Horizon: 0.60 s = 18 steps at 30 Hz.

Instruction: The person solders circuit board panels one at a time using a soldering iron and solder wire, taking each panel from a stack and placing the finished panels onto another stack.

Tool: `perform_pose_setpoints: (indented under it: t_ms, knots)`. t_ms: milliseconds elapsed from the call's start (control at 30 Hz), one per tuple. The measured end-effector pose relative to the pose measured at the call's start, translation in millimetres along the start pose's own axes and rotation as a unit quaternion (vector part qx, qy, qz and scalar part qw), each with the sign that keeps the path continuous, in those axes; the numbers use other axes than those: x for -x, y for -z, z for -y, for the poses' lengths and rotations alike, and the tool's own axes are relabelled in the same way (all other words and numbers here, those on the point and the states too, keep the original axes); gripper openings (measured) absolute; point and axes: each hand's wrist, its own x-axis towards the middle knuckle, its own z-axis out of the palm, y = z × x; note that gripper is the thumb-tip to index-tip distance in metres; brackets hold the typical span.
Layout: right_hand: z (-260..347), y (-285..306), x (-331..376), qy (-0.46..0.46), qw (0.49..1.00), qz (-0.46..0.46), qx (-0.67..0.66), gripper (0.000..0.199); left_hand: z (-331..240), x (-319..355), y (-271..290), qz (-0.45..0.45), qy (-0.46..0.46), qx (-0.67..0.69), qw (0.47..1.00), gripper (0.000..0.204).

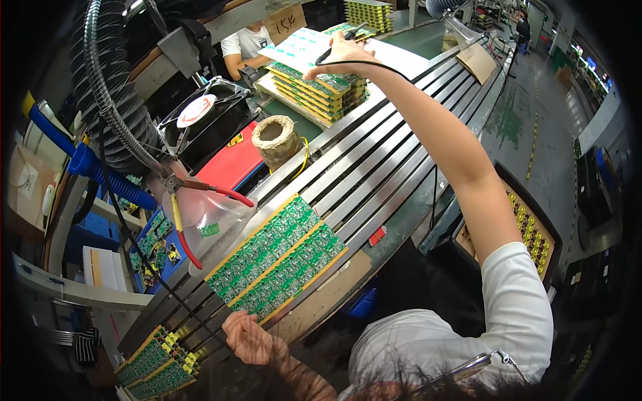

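A green circuit board panel (277, 257) with yellowish edge strips lies across the metal rails in front of me. My left hand (249, 337) is closed at the panel's near edge, its fingertips against that edge; what is inside the fingers is hidden. Far ahead, my right hand (344, 55) is wrapped round a black soldering iron (358, 31), whose cord trails back over my forearm. It is above a stack of board panels (311, 93), next to a pale panel (294, 47).
Red-handled pliers (194, 187) hang over a clear plastic bag left of the panel. Beyond are a wire roll (276, 140), a red tray (227, 157) and a fan (200, 117). Boards with yellow parts (160, 361) lie at lower left. A person (247, 47) sits across the line.
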Motion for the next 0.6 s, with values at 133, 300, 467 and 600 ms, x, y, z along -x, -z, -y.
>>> perform_pose_setpoints:
  t_ms: [133, 300, 467, 600]
  knots:
    - [-1, -13, -4, 0.012, 1.0, 0.019, 0.001, 0.12, 1, 2, -7, -0.003, 0.019, 0.022, 1.0, 0.001]
    - [-3, 18, 48, 0.082, 0.98, -0.056, -0.17, 0.09, 5, -1, -18, 0.018, 0.004, 0.042, 0.999, 0.001]
    - [-11, 43, 172, 0.168, 0.923, -0.149, -0.313, 0.05, 9, -3, -25, 0.041, -0.001, -0.022, 0.999, 0.002]
    - [3, 30, 200, 0.233, 0.876, -0.067, -0.416, 0.054, 11, -4, -33, 0.056, 0.025, -0.043, 0.997, 0.003]
